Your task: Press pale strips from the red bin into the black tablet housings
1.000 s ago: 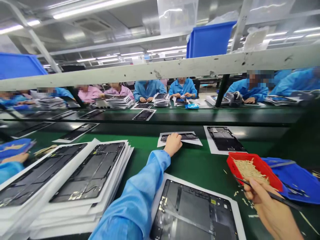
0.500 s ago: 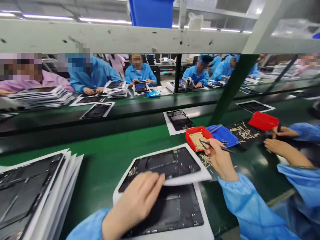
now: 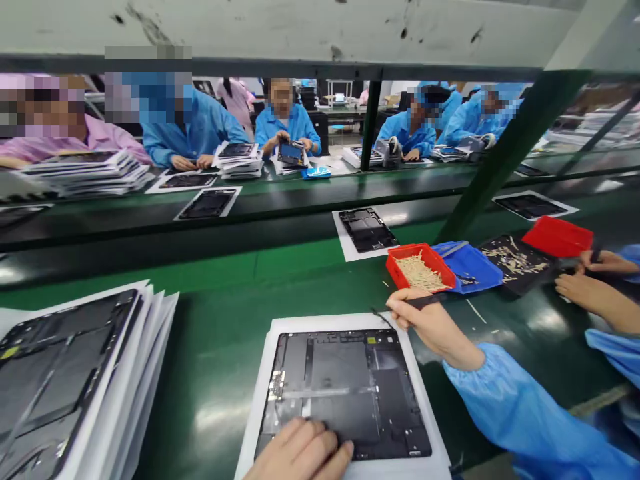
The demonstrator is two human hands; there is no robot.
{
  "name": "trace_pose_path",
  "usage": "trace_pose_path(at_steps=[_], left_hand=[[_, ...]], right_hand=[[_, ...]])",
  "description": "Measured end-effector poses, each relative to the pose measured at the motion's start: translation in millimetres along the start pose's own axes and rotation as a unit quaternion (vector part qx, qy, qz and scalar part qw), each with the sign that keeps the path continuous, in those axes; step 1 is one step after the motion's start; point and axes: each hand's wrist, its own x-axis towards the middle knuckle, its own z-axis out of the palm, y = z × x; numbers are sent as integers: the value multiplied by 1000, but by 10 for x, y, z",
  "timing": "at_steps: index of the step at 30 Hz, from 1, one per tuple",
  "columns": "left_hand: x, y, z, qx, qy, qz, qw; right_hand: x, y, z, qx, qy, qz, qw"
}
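Note:
A black tablet back shell [image 3: 340, 363] lies on white paper [image 3: 293, 325] on the green bench. My left hand [image 3: 305, 453] rests on the shell's near edge with its fingers stretched out. In my right hand [image 3: 435, 328] is a pair of black tweezers [image 3: 423, 301], their tips over the shell's far right corner. Whether the tips hold anything is too small to tell. Just beyond this hand, a red tray [image 3: 397, 272] contains many pale thin strips. A blue tray [image 3: 480, 277] adjoins it on the right.
Shells interleaved with paper form a stack [image 3: 145, 373] at the left. Another shell [image 3: 367, 230] lies farther back. At the right, a co-worker's hands [image 3: 595, 293] work beside a black mat [image 3: 517, 260] with scattered strips. A green post [image 3: 510, 160] rises behind the trays.
The upper shell and paper, tilted under my left hand before, now lie flat, covering the lower shell. My right hand has moved the tweezers from the red tray to the shell's corner. The view has shifted.

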Motion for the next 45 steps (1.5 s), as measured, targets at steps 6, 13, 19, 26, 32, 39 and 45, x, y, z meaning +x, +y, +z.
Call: trace_pose_path(at_steps=[6,13,19,26,32,39,45], left_hand=[[59,-487,-119,41,-28,-209,977],[50,-673,66,133,-65,-246,958],[29,-641,68,136,-62,-248,957],[10,-642,61,131,-72,-250,957],[7,-636,53,131,-84,-253,955],[34,-646,62,140,-82,-266,950],[63,-662,76,138,-97,-284,944]], right_hand=[[236,-72,615,-145,-145,-3,979],[431,164,1122,-208,-192,-89,955],[451,228,1187,-229,-213,-83,946],[468,245,1207,-232,-206,-96,946],[459,284,1216,-237,-191,-109,946],[442,295,1235,-233,-180,-126,947],[424,301,1238,-227,-178,-128,949]])
